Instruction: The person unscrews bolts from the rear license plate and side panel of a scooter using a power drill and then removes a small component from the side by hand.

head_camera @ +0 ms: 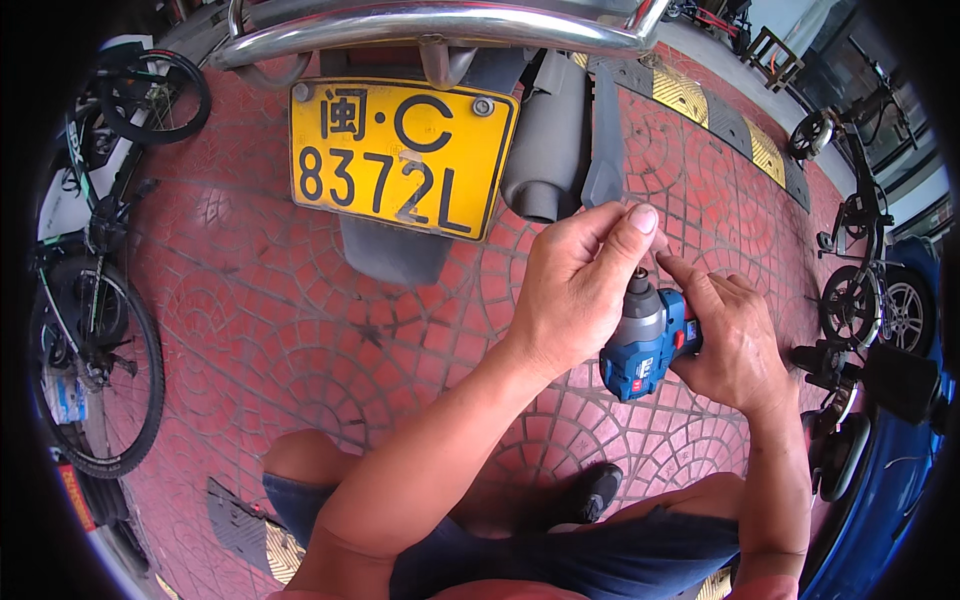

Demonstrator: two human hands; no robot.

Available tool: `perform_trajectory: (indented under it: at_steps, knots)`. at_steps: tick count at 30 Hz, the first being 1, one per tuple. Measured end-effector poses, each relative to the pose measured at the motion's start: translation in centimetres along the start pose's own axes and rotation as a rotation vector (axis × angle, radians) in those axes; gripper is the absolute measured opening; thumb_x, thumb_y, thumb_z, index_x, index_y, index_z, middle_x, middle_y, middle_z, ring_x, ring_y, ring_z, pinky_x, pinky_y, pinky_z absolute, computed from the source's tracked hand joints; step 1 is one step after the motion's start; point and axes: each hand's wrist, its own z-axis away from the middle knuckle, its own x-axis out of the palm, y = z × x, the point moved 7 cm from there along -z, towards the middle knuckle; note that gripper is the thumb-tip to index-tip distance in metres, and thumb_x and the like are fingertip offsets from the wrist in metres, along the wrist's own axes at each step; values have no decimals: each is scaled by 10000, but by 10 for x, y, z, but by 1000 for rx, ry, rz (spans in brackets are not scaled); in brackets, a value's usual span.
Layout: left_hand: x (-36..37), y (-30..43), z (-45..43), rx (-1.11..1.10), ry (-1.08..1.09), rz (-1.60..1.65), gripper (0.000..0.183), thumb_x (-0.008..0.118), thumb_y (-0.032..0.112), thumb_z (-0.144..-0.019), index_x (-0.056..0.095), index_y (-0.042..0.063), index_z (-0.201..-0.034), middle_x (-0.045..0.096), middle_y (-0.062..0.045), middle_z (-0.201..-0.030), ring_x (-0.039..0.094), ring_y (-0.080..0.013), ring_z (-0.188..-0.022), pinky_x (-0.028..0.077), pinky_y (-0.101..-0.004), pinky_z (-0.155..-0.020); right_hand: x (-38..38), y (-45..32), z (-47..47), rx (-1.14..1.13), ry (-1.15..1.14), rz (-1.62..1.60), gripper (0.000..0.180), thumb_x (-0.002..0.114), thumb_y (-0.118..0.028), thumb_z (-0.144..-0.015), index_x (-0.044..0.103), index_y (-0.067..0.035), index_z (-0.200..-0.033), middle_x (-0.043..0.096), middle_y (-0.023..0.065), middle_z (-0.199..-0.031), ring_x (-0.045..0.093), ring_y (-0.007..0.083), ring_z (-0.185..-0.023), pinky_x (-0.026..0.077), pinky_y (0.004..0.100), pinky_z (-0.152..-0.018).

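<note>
My right hand (735,345) is wrapped around the handle of a blue cordless impact driver (634,352), whose chuck (639,280) points away from me. Close beside the chuck, my left hand (574,289) has its thumb and fingers pinched together; anything small between them is hidden. Beyond both hands is the rear of a motorcycle. Its yellow licence plate (390,196) bears writing and has a bolt (482,106) at the upper right and another bolt (303,91) at the upper left. A grey exhaust muffler (546,139) sits right of the plate, near my left fingertips.
A chrome rack bar (442,28) crosses above the plate, and a dark mudguard (394,251) hangs below it. Bicycles (105,360) stand at left. At right are a folding bicycle (855,217) and a blue car (874,517). Red patterned paving (247,322) lies underneath.
</note>
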Motion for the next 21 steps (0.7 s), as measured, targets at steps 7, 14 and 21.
perform_trajectory:
  at_steps: [7,14,21]
  knots:
    - [7,8,-14,-58,-66,-122,337,514,199,-1047,673,2,-825,633,-22,-756,539,-78,-694,435,-274,-645,-9,-1,12,-11,-33,-69,748,797,-80,-664,586,-33,-1381,734,113,-923,736,352,-888,567,470,-814]
    - [-19,26,-30,174,-9,-338,392,484,326,-1150,622,54,-903,392,86,-685,323,-5,-592,243,-251,-542,-8,4,-5,-115,53,-234,594,822,-159,-711,576,-3,-1229,725,202,-821,731,431,-835,570,512,-744]
    - [-8,23,-25,-166,9,-83,396,560,389,-1123,597,103,-851,457,68,-687,311,31,-514,201,-189,-433,-6,4,17,-77,-14,-338,617,819,-127,-685,563,3,-1232,722,194,-826,725,445,-858,557,524,-760]
